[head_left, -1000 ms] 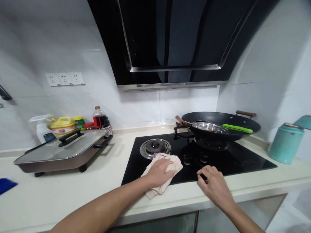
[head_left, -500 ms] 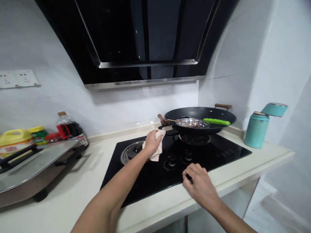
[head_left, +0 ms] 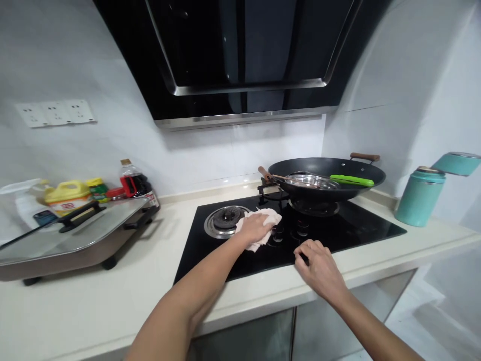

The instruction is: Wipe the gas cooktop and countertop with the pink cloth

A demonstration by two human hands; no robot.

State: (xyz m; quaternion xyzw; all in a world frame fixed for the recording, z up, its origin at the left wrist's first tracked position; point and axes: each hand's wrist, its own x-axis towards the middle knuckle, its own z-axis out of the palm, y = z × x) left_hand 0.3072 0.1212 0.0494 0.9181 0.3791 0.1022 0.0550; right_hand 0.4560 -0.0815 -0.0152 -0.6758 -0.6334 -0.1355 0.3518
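My left hand (head_left: 257,228) presses a pale pinkish-white cloth (head_left: 271,218) onto the black glass cooktop (head_left: 240,265), just right of the left burner (head_left: 225,219). The cloth is bunched under the palm and fingers, and its edges show around them. Two control knobs (head_left: 302,228) stand to the right of the cloth. At the front edge of the cooktop rests my right hand (head_left: 319,265), fingers curled in toward the thumb, with nothing visible in them. A black wok (head_left: 361,173) sits over the right burner, holding a metal dish (head_left: 311,181) and a bright green-handled utensil (head_left: 351,180).
On the left stands an electric pan with a glass lid (head_left: 108,220). Behind it are a dark sauce bottle (head_left: 137,183), a yellow jug (head_left: 67,193) and a white spray bottle (head_left: 28,205). A turquoise flask (head_left: 421,198) is at right. The range hood (head_left: 244,100) overhangs the cooktop.
My left hand has moved the cloth nearer along the cooktop, toward the knobs, and now lies flatter on it. My right hand stays at the front edge. The view has shifted left.
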